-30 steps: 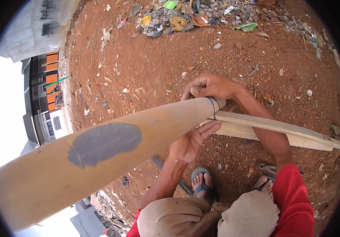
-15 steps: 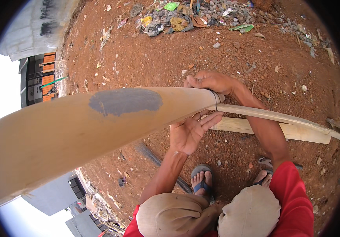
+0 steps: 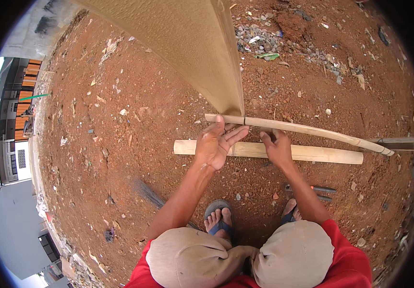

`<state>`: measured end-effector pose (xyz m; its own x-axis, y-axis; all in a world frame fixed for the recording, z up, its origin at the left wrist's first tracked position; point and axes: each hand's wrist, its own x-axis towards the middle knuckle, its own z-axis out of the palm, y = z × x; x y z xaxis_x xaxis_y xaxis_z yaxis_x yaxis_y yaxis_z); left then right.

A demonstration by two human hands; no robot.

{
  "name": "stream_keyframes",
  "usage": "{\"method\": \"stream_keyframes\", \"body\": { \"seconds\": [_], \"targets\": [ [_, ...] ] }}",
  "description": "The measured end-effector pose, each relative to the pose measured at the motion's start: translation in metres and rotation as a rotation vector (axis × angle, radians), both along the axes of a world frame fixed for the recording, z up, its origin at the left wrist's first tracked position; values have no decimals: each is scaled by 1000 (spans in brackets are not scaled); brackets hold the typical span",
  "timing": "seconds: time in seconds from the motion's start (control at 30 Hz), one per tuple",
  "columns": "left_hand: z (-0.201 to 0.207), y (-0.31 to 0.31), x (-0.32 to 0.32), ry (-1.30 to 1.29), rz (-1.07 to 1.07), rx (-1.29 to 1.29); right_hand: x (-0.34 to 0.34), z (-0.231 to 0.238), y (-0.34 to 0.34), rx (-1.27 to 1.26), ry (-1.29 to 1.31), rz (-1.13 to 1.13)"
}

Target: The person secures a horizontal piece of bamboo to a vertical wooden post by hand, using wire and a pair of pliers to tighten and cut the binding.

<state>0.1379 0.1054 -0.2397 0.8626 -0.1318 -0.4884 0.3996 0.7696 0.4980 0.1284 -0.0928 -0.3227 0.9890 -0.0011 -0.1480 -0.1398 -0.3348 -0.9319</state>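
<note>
A pale bamboo strip (image 3: 308, 128) lies crosswise at the foot end of a large tan post-like piece (image 3: 192, 53). A dark wire tie (image 3: 244, 120) rings the strip where the two meet. My left hand (image 3: 213, 146) holds the strip near its left end, thumb over it and the other fingers stretched out below the tie. Just right of the tie, my right hand (image 3: 279, 149) has thumb and forefinger drawn together; anything thin between them is too small to make out. Under both hands a wider split bamboo piece (image 3: 322, 154) lies on the soil.
Pliers (image 3: 320, 193) lie by my right foot. A dark bristle bundle (image 3: 149, 193) is left of my left foot. A timber length (image 3: 399, 143) lies at the far right. Gravel with litter (image 3: 260, 41) covers ground beyond; buildings (image 3: 12, 158) stand left.
The large tan piece has swung in view from the left side to the top. My right hand has come from behind its end to the near side of the bamboo strip. My left thumb now overlaps the strip.
</note>
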Motion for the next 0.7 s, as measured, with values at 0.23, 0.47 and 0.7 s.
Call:
{"method": "stream_keyframes", "body": {
  "seconds": [0.23,0.47,0.7],
  "targets": [
    [4,-1,9,35,-163,71,0,151,33,-220,-235,315],
    [-6,20,12,52,-195,168,28,178,62,-806,-169,535],
    [-23,23,17,46,-201,349,15,148,85,-626,13,329]
  ]
}}
